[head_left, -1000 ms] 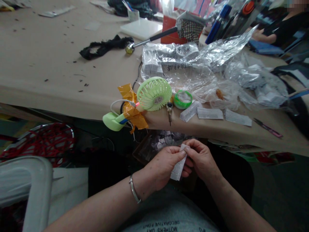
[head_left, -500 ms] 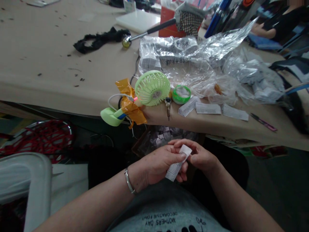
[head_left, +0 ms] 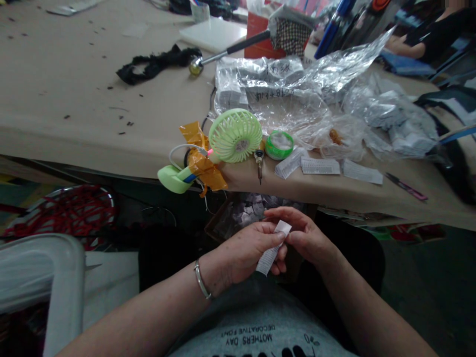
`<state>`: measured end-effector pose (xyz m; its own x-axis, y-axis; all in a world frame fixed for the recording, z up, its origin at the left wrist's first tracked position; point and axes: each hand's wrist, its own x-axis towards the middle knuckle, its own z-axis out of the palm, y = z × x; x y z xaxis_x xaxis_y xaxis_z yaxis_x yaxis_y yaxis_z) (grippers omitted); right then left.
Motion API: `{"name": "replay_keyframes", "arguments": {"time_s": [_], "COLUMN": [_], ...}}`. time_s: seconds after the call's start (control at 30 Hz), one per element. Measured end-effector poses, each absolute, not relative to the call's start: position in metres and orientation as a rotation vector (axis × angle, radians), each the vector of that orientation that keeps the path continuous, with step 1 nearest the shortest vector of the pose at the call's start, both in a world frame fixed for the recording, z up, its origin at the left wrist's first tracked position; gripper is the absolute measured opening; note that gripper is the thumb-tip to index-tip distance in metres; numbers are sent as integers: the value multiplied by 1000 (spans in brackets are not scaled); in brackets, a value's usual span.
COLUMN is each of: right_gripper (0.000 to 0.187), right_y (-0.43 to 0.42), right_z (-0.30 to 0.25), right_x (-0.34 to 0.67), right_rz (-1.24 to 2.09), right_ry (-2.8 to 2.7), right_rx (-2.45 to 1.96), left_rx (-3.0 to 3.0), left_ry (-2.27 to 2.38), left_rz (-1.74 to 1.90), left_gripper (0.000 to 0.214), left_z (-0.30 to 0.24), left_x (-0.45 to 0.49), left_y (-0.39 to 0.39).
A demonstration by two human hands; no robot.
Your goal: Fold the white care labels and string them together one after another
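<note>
While your left hand (head_left: 247, 248) is pinching the strip (head_left: 267, 259) for handling, your right hand (head_left: 311, 242), hold unclear, is resting at three o'clock; the next move is probably needing steadiness.

Item 1: grey shirt (head_left: 275, 315), printed in dark capitals, inverted from this viewpoint: "MOTHERS DAY", with "DECORATIVE FONT" as the next line. Larger dark lettering, cut by the frame's lower edge; not readable.

Item 2: clear plastic bag (head_left: 316, 106), two rows of dark markings, inverted. The lower row appears to include a "B" and a plus sign, though creases and glare leave this uncertain; upper row not readable.

Item 3: held paper strip (head_left: 266, 260), rows of small print; wording illegible.

Item 4: three paper slips (head_left: 320, 166) on the table (head_left: 85, 99), fine print; wording illegible.
</note>
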<state>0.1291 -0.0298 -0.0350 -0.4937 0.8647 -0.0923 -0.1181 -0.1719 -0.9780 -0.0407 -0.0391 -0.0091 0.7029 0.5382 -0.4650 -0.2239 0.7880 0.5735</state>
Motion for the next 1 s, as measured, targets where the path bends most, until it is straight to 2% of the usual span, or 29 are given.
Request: {"name": "replay_keyframes", "arguments": {"time_s": [0.2,0.33,0.43,0.6,0.7,1.0], "right_gripper": [35,33,34,16,15,13], "right_y": [-38,-38,-36,-29,-22,-3], "right_z": [-21,-22,-25,-28,-30,-25], "right_x": [131,127,122,112,105,89], "right_rz": [921,735,815,1308,1475,1437], "right_ry": [-1908,-2042,-1881,-1433,-1289,-1322], "right_rx": [-1148,-1150,-1217,-1287,-1252,-1193], "left_rx": [501,491,471,523,580,815], "left_ry": [738,779,772,814,866,1012], "left_rz": [491,501,532,625,652,777], "left_gripper": [18,19,22,20,25,23], "left_z": [-10,-10,-10,-11,-11,-8], "left_x": [-42,-41,-43,-47,-49,-55], "left_y": [-35,-33,-32,-31,-30,-22]}}
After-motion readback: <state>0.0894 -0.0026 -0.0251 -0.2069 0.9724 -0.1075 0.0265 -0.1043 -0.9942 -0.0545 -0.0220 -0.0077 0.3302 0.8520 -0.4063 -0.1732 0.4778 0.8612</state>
